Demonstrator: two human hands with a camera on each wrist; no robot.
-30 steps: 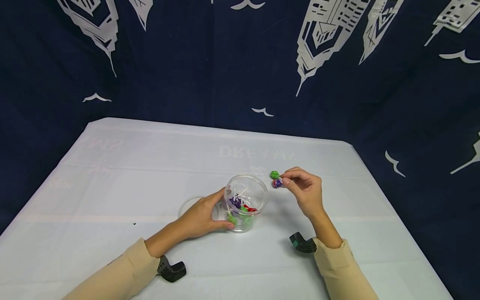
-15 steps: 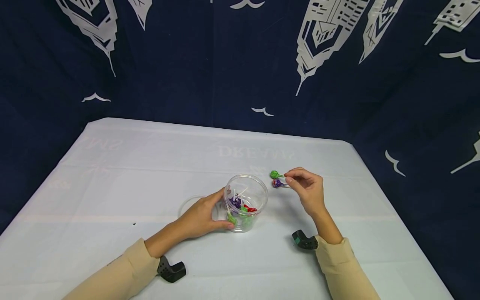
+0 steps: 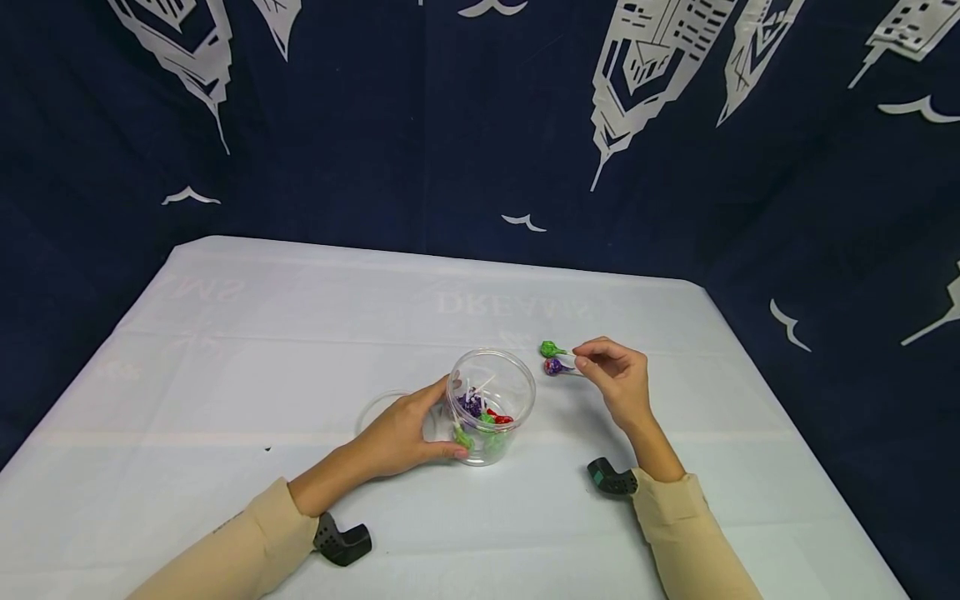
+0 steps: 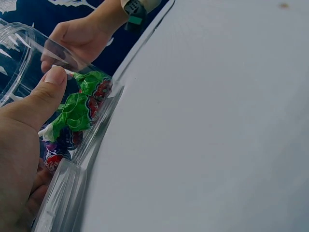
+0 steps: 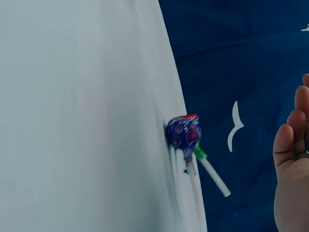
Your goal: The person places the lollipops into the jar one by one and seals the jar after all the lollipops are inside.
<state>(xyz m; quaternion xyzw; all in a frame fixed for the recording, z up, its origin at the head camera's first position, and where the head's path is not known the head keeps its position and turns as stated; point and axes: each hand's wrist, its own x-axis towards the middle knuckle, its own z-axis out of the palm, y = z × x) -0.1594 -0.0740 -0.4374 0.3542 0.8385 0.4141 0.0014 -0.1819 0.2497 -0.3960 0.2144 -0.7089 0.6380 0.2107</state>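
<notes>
My left hand grips a clear plastic jar from its left side, thumb at the front. Inside the jar lie several wrapped lollipops, purple, red and green. To the right of the jar, a green lollipop and a purple lollipop lie side by side on the table, sticks pointing right. My right hand hovers just beyond their stick ends, fingers bent loosely and thumb near the fingertips. In the right wrist view it is apart from both lollipops and holds nothing.
A clear round lid lies on the white tablecloth, partly behind my left hand and the jar. A small dark speck is at left. Behind the table hangs a dark blue printed curtain.
My right hand has let go of the two lollipops and drawn back slightly to the right, so their sticks now show. The left hand and the jar stay where they were.
</notes>
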